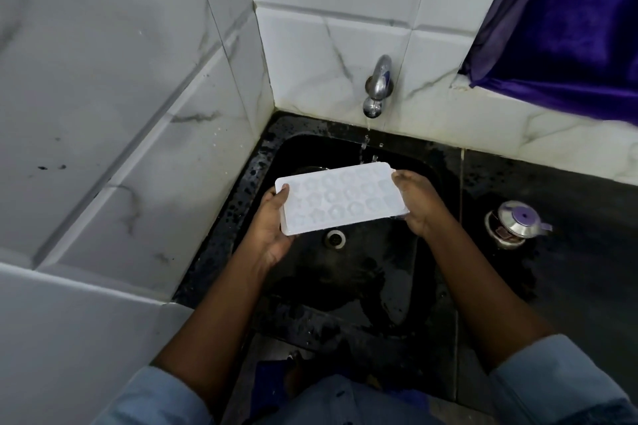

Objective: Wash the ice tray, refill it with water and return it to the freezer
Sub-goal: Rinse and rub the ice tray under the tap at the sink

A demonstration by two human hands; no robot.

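A white ice tray (pixel 340 198) with several round cavities is held level above the black sink (pixel 348 272). My left hand (pixel 272 228) grips its left end, thumb on the top edge. My right hand (pixel 416 202) grips its right end. A steel tap (pixel 378 86) juts from the tiled back wall, and a thin stream of water falls from it onto the tray's far right edge. The sink drain (pixel 335 238) shows just below the tray.
White marble-look tiles form walls at left and behind. A wet black counter (pixel 569 252) lies to the right, with a small steel container with a purple lid (pixel 516 222) on it. A purple cloth (pixel 566 28) hangs at the upper right.
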